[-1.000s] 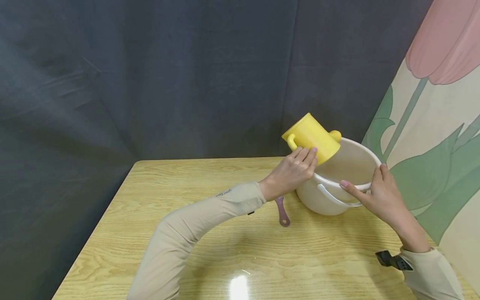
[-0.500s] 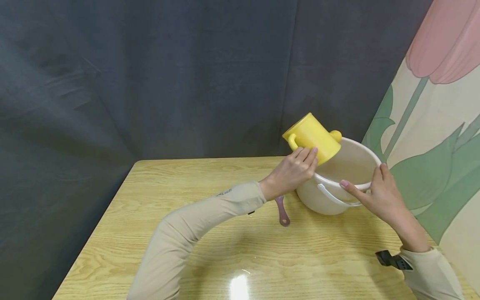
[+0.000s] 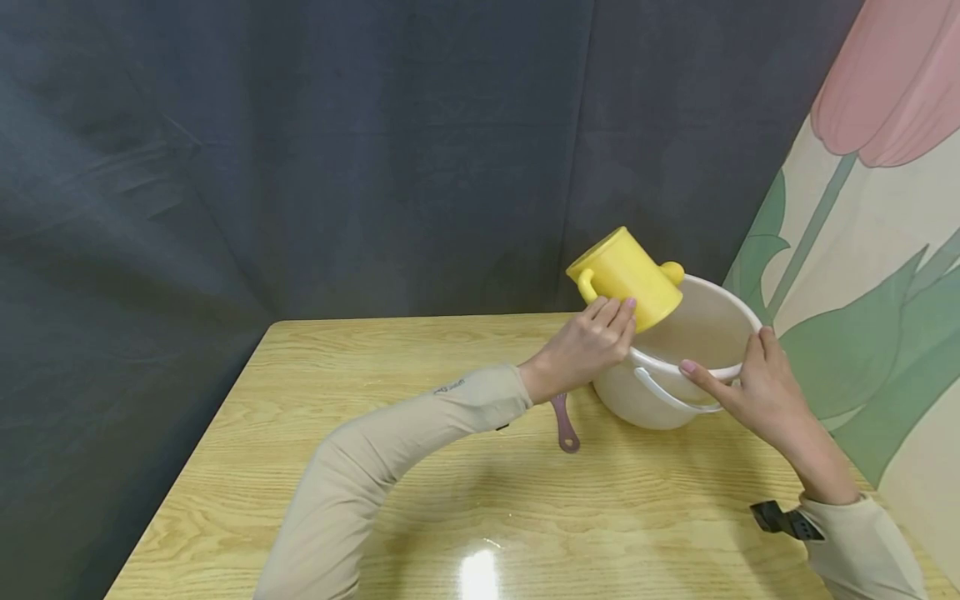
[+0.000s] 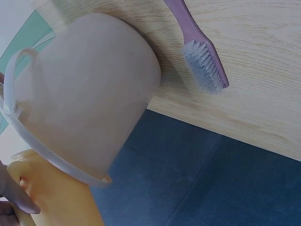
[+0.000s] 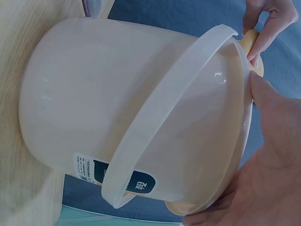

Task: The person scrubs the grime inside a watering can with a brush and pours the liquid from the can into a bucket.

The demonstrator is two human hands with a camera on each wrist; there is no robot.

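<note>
My left hand (image 3: pixel 590 343) grips the loop handle of a yellow cup (image 3: pixel 628 277) with a rounded knob on its far side. The cup leans over the left part of the rim of a whitish bucket (image 3: pixel 651 400), its open mouth up and to the left. My right hand (image 3: pixel 765 392) holds the bucket's rim at the near right, thumb along the front and fingers at the right side. In the right wrist view the bucket's white carrying handle (image 5: pixel 155 113) hangs down across its side, over a dark label (image 5: pixel 141 181). The inside of the cup is mostly hidden.
A scrubbing brush (image 4: pixel 202 56) with a purple handle and pale bristles lies on the wooden table (image 3: pixel 420 517), left of the bucket. Dark cloth (image 3: pixel 412 167) hangs behind the table. A wall with a painted tulip (image 3: pixel 862 292) stands close on the right.
The yellow cup and my left hand have shifted very slightly to the right and down. My right hand and the bucket stay in place.
</note>
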